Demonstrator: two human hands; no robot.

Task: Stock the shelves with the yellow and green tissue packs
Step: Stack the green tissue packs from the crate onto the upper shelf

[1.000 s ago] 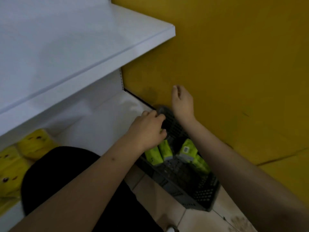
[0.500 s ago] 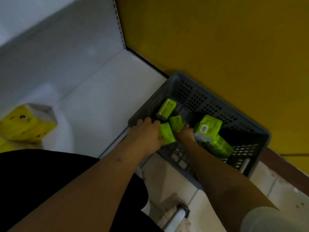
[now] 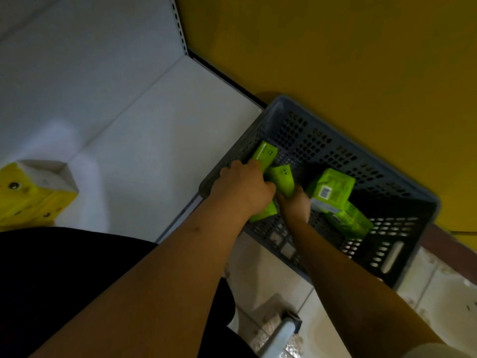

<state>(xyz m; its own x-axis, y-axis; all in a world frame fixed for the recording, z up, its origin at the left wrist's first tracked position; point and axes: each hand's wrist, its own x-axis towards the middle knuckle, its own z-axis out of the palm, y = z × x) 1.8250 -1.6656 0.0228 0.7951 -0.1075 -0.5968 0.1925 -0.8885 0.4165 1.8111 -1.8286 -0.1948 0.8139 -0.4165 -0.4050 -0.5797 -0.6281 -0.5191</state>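
Grey crate (image 3: pixel 402 182) on the floor beside the white shelf (image 3: pixel 144 140), against a yellow wall. Both forearms reach down into it. Left hand (image 3: pixel 242 189), knuckles up, fingers curled round a green pack (image 3: pixel 264 155); a second green edge (image 3: pixel 263 214) shows beneath the wrist. Right hand (image 3: pixel 295 205) grips another green pack (image 3: pixel 281 180), its fingers apparently wrapped underneath. Two larger green packs (image 3: pixel 330 189) lie loose in the crate. Yellow pack (image 3: pixel 33 197) stands on the shelf, well apart.

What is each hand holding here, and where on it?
Left hand grips a green tissue pack around its upper part, the lower end sticking out below. Right hand grips another green pack by its lower end, inside the crate.
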